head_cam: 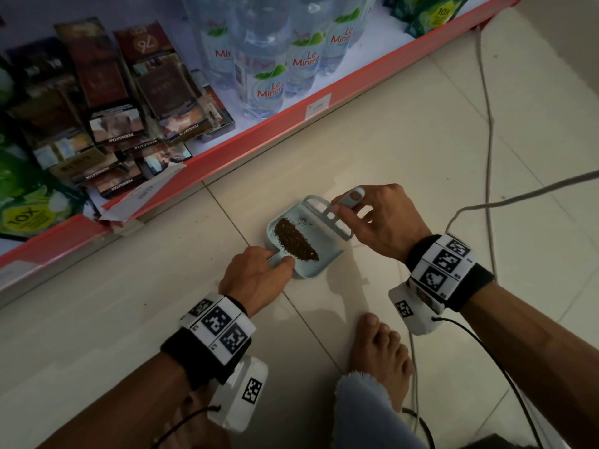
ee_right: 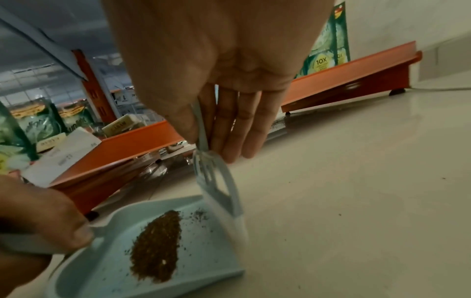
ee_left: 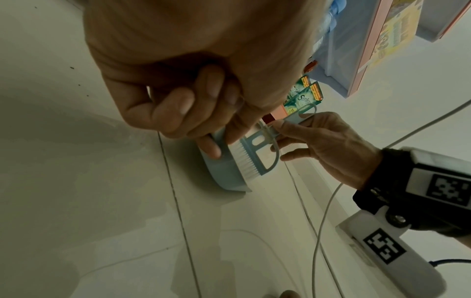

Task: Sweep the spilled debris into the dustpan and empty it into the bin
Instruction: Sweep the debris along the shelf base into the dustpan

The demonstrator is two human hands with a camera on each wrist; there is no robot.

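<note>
While the left hand (head_cam: 256,280) curls round the dustpan (head_cam: 303,244) handle, hiding it, right hand (head_cam: 379,218) pinching the small brush (head_cam: 334,215), bristles blurred at the pan's far lip, brown debris (head_cam: 296,239) heaped inside, pale floor (head_cam: 421,157), bin unseen.

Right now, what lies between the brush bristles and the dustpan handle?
The pile of brown debris on the dustpan floor, clearest in the head view.

Left hand (head_cam: 256,277), fingers curled around the dustpan handle (head_cam: 275,256). Right hand (head_cam: 379,218) beside it, thumb and forefinger pinching the brush handle (head_cam: 348,199), remaining fingers extended.
</note>
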